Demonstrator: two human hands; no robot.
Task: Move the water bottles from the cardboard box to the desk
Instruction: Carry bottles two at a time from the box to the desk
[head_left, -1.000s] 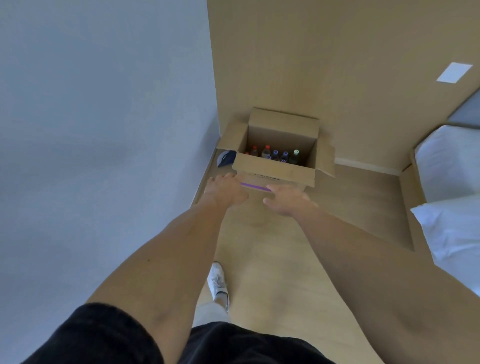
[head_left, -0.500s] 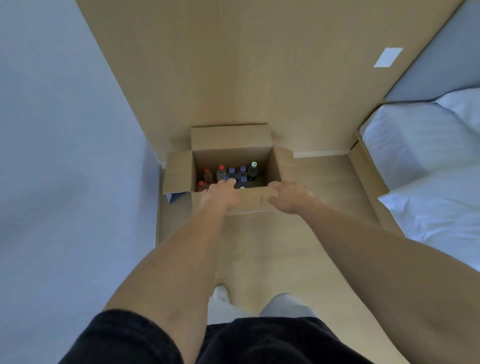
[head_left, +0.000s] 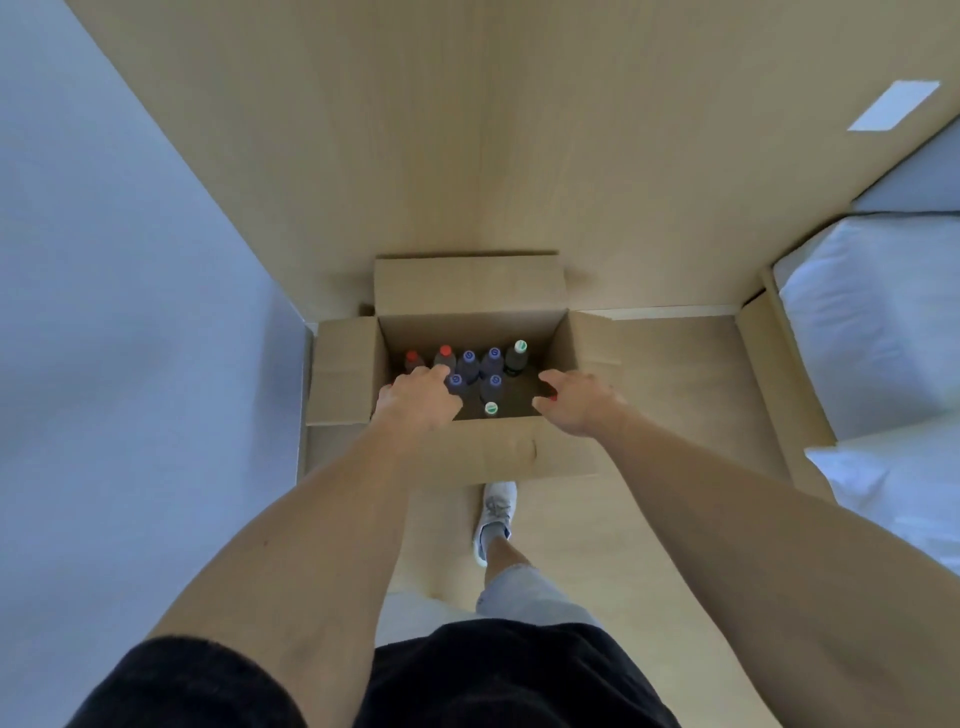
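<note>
Open cardboard box (head_left: 470, 460) on wooden floor (head_left: 670, 395), flaps spread, against wood-panel wall (head_left: 467, 156). Bottles (head_left: 480, 371) upright inside: red, blue, green-and-white caps. Left hand (head_left: 418, 397) reaching over near-left of box, fingers lightly curled above red-capped bottle (head_left: 445, 357); contact unclear, no grip visible. Right hand (head_left: 574, 402) over near-right corner, fingers spread and relaxed, holding nothing; small red cap (head_left: 552, 398) peeking under palm. White sneaker (head_left: 494, 517) just behind box. Bed with white pillows (head_left: 872, 332) at right.
</note>
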